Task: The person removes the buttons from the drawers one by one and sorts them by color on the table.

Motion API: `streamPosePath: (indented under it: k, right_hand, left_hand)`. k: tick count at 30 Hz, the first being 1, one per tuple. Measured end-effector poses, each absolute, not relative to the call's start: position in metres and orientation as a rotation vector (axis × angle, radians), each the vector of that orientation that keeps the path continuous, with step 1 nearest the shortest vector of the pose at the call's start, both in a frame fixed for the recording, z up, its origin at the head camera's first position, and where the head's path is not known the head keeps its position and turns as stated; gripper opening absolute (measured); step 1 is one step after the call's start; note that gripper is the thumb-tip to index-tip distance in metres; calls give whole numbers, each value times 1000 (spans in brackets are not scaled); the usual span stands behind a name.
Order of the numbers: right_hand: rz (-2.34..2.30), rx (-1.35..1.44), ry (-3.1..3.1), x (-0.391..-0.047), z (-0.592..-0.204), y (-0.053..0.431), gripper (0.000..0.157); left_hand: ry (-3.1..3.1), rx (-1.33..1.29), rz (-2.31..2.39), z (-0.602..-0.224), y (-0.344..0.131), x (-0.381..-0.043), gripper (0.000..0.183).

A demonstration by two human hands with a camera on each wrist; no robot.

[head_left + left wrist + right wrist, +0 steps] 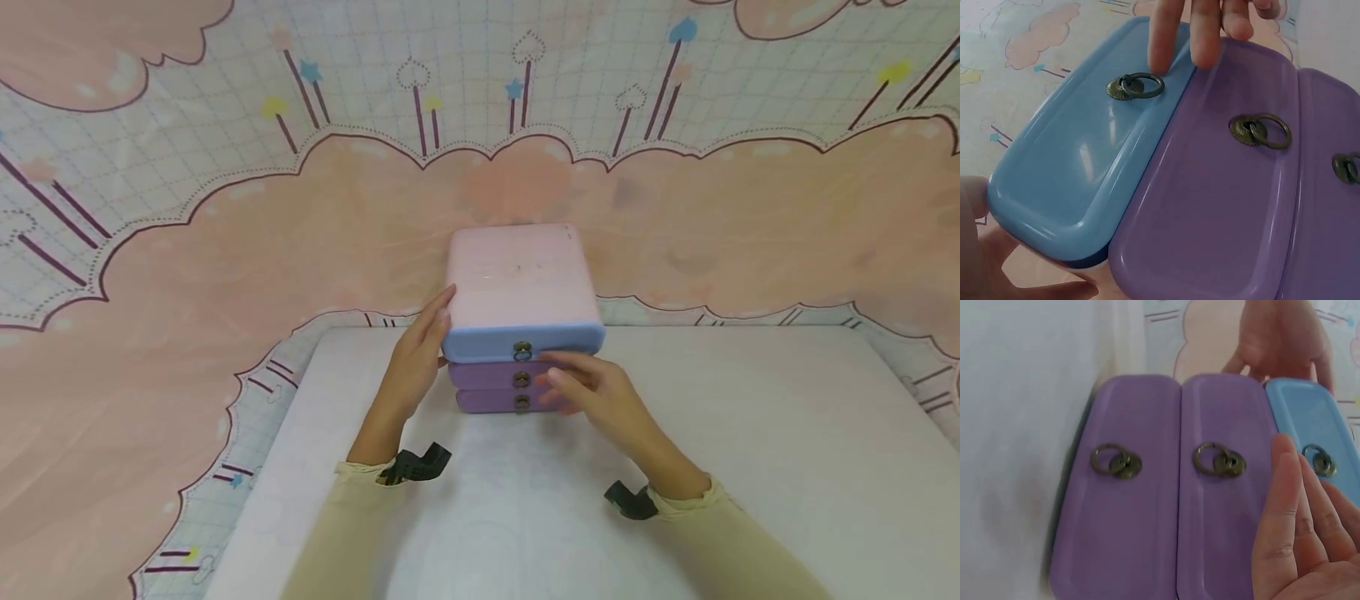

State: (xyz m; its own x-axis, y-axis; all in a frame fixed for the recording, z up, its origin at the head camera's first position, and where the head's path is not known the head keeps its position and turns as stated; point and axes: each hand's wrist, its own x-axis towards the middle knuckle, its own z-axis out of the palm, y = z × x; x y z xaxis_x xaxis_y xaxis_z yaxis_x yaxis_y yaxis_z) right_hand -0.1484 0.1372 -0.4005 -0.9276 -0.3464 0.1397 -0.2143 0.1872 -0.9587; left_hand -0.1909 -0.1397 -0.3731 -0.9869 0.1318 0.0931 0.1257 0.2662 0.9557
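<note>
Okay, so from my end of the feed I've got a little three-drawer box [517, 275] near the far edge of the white table [750, 417], pretty much mid-frame in the head view (all my clock directions go by that one), pink on top, with a blue drawer front [483, 343] above two purple drawer fronts [480, 375]. The left hand [412, 367] is at the box's 9 o'clock side, fingers mostly straight and laid along it, not wrapped around anything I can see. The right hand [603, 396] sits at about 4 o'clock from the blue front, fingers stretched out and a bit spread, pinching nothing. Whether its fingertips actually touch the fronts, I honestly can't tell. For me it all hangs on the blue drawer's ring [522, 353]: it's roughly 10 o'clock from the middle of the right hand and just beside its fingertips, and the left wrist view backs that up. From the left hand it's at about 3 o'clock with half the blue front in between, so the right is clearly nearer. The fronts' long axis runs 9 to 3, and the purple drawers' rings [522, 380] line up below toward 6 o'clock, so I'd guess brushing the wrong one is the easy slip.
</note>
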Motion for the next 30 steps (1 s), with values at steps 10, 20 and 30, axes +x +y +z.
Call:
streamPosePath:
  k: [10, 20, 30]
  right_hand:
    - [-2005, -397, 2164, -152, -403, 119, 41]
    - [-2089, -267, 2134, -156, -405, 103, 36]
    - [-2125, -206, 2164, -160, -405, 91, 30]
  left_hand:
    - [2329, 211, 2033, -373, -132, -194, 48]
    - [2241, 153, 2104, -371, -132, -193, 48]
    - [2212, 187, 2103, -373, -132, -198, 50]
